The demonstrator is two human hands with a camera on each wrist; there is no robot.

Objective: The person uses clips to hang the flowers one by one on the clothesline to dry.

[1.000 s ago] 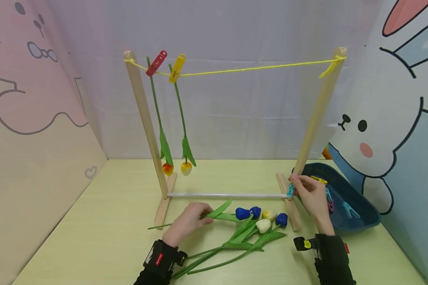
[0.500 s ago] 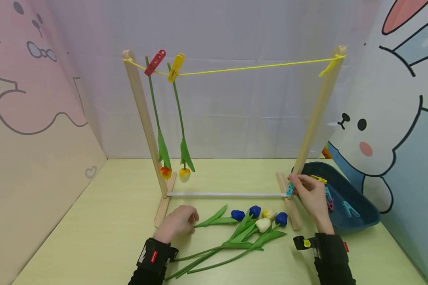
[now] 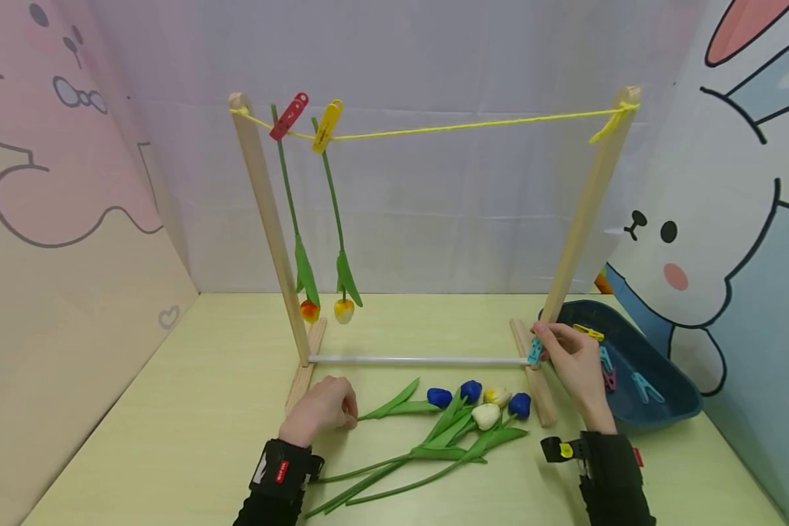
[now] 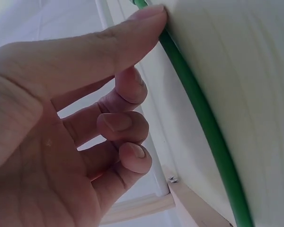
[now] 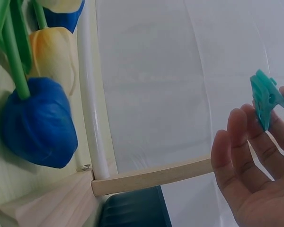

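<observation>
In the head view my left hand [image 3: 324, 410] is low at the table, at the stem end of a blue tulip [image 3: 439, 397] lying flower to the right. The left wrist view shows the thumb pressed on its green stem [image 4: 199, 101], other fingers curled; the index finger is hidden behind the thumb. My right hand [image 3: 573, 364] pinches a teal clothespin [image 5: 265, 98] near the right post's foot. Several more tulips, including a white tulip [image 3: 486, 416], lie between the hands. A red clothespin [image 3: 289, 117] and a yellow clothespin [image 3: 327, 126] each hold a hanging tulip on the yellow string [image 3: 460, 128].
The string runs between a left wooden post [image 3: 269, 226] and a right wooden post [image 3: 588, 212], joined low down by a white rod [image 3: 421, 360]. A dark blue basin [image 3: 671, 398] with several clothespins stands at the right, behind the right hand.
My left hand has slid leftward along the tulip's stem, away from its leaves, and the blue flower has shifted slightly left. The right hand with the clothespin stays in place.
</observation>
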